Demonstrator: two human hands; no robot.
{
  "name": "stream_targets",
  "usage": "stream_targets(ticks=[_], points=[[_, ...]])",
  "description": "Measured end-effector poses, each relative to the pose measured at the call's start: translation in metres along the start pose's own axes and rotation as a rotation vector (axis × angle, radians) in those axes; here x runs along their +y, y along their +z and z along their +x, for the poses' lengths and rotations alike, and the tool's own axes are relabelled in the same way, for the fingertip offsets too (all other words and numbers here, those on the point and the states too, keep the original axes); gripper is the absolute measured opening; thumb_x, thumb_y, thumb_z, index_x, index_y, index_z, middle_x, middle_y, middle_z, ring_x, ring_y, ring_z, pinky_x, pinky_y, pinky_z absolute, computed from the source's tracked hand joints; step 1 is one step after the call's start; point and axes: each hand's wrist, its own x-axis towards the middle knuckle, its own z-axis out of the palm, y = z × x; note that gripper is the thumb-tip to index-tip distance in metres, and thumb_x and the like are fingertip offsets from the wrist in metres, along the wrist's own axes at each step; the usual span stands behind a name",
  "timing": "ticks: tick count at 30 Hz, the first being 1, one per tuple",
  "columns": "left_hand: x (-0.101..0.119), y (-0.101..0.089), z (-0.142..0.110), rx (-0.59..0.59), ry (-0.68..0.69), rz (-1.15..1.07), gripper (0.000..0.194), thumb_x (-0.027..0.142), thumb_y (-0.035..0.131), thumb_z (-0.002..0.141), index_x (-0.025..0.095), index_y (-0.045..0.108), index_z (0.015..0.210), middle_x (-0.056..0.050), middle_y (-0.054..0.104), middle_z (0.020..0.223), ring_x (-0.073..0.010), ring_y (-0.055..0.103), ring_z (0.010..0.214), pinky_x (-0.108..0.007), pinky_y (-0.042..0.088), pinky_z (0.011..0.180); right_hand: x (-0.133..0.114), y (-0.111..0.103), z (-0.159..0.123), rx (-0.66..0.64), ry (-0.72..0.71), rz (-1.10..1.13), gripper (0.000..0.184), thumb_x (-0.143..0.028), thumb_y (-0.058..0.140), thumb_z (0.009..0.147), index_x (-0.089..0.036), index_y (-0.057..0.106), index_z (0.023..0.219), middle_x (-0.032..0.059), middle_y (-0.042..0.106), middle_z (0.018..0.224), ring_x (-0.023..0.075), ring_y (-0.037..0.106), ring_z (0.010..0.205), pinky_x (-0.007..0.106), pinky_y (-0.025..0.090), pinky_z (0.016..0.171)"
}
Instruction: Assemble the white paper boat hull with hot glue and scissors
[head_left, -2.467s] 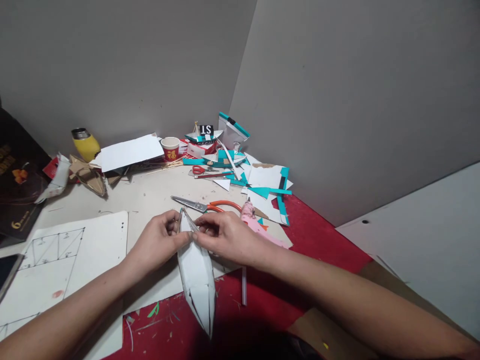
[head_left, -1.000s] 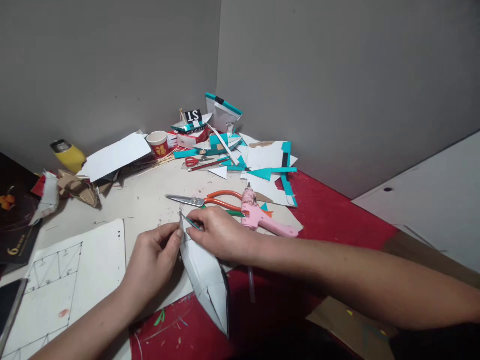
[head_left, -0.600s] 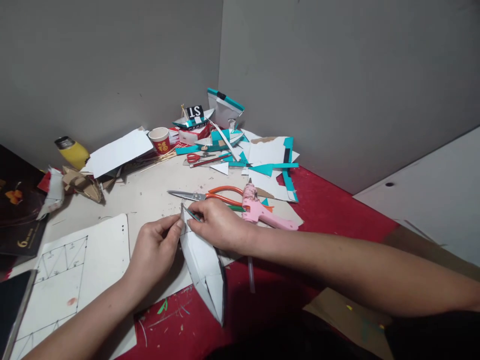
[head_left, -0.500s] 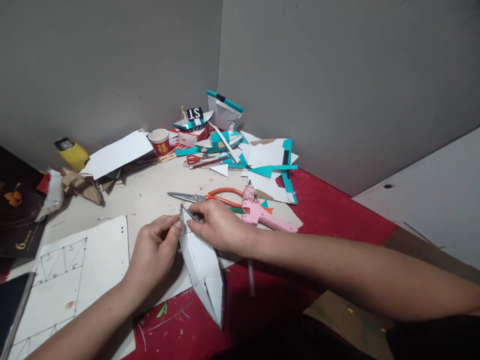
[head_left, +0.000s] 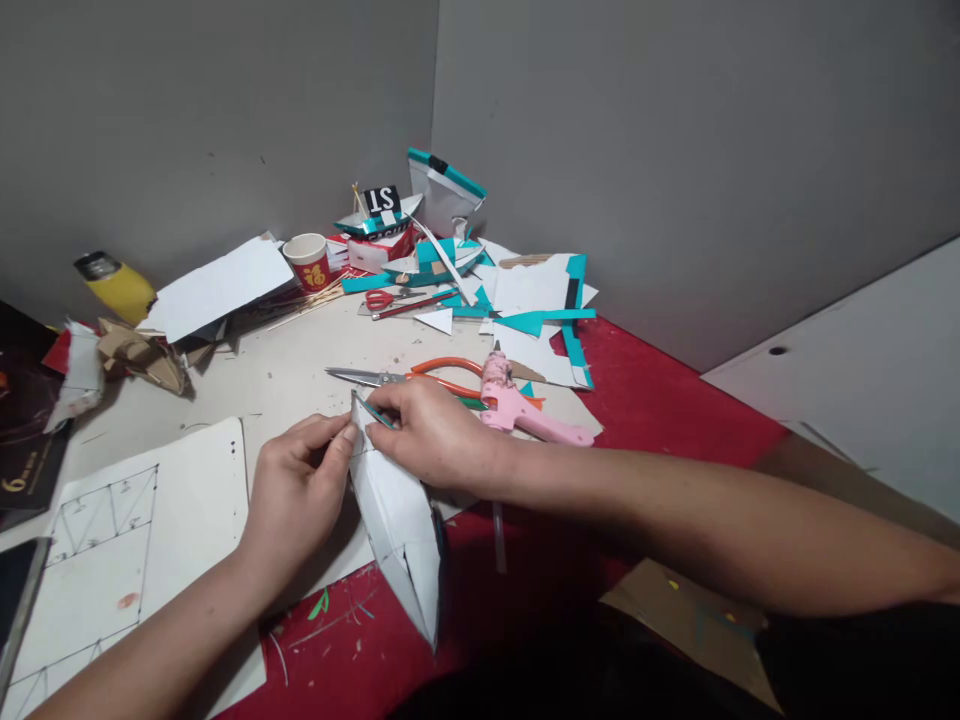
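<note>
A long white folded paper piece [head_left: 396,520], pointed at both ends like a boat hull, stands on edge on the table between my hands. My left hand [head_left: 294,490] pinches its far tip from the left with thumb and fingers closed. My right hand [head_left: 431,435] grips the same tip from the right, fingers pressed on the fold. The near tip points toward me over the red cloth [head_left: 660,420].
Orange-handled scissors [head_left: 420,378] and a pink glue gun [head_left: 517,410] lie just beyond my hands. A white sheet with drawn triangles [head_left: 135,540] lies left. Teal and white paper scraps [head_left: 532,320], a red cup [head_left: 309,262], small red scissors [head_left: 379,299] and a yellow bottle [head_left: 116,285] crowd the back.
Both hands keep pinching the far tip of the paper piece. The piece has tilted slightly and the view has drifted; the glue gun, hidden behind my right hand 2.5 s ago, shows.
</note>
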Motion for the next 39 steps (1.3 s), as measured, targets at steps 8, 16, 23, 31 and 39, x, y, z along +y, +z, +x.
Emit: stream_targets(ticks=[8, 16, 23, 31, 39], points=[[0.009, -0.006, -0.001, 0.055, -0.063, -0.002, 0.021, 0.030, 0.063, 0.082, 0.024, 0.073, 0.100, -0.001, 0.073, 0.089, -0.0178, 0.065, 0.082, -0.031, 0.051, 0.075, -0.003, -0.005, 0.005, 0.014, 0.035, 0.084, 0.014, -0.013, 0.054, 0.075, -0.015, 0.055, 0.062, -0.0052, 0.043, 0.056, 0.0087, 0.039, 0.054, 0.024, 0.022, 0.051], [0.009, -0.012, -0.001, 0.170, -0.068, 0.148, 0.026, 0.034, 0.069, 0.077, 0.027, 0.072, 0.102, 0.000, 0.075, 0.094, -0.0170, 0.069, 0.079, -0.031, 0.055, 0.076, 0.000, -0.007, 0.003, 0.071, 0.006, 0.140, 0.013, -0.014, 0.053, 0.078, -0.014, 0.064, 0.072, -0.0041, 0.048, 0.059, 0.0086, 0.040, 0.055, 0.023, 0.024, 0.052], [0.013, -0.013, 0.005, 0.290, -0.103, 0.203, 0.020, 0.036, 0.072, 0.074, 0.025, 0.072, 0.091, 0.002, 0.073, 0.078, -0.0131, 0.066, 0.065, -0.024, 0.053, 0.062, 0.005, -0.005, 0.003, 0.069, -0.044, 0.116, 0.013, -0.016, 0.054, 0.079, -0.014, 0.059, 0.067, -0.0040, 0.046, 0.059, 0.0088, 0.038, 0.057, 0.023, 0.023, 0.053], [0.006, -0.005, 0.004, 0.266, -0.062, 0.295, 0.015, 0.032, 0.075, 0.070, 0.024, 0.072, 0.082, 0.003, 0.073, 0.073, -0.0115, 0.064, 0.060, -0.023, 0.053, 0.063, 0.006, -0.001, 0.002, 0.032, -0.053, 0.103, 0.012, -0.017, 0.054, 0.081, -0.014, 0.059, 0.070, -0.0031, 0.049, 0.061, 0.0092, 0.039, 0.057, 0.024, 0.024, 0.053], [0.004, 0.001, -0.001, 0.294, -0.055, 0.343, 0.007, 0.029, 0.072, 0.073, 0.024, 0.071, 0.078, 0.004, 0.072, 0.072, -0.0123, 0.062, 0.060, -0.027, 0.051, 0.062, 0.008, 0.002, 0.002, 0.006, -0.034, 0.052, 0.014, -0.015, 0.054, 0.081, -0.015, 0.054, 0.067, -0.0032, 0.046, 0.061, 0.0099, 0.038, 0.059, 0.025, 0.026, 0.056]])
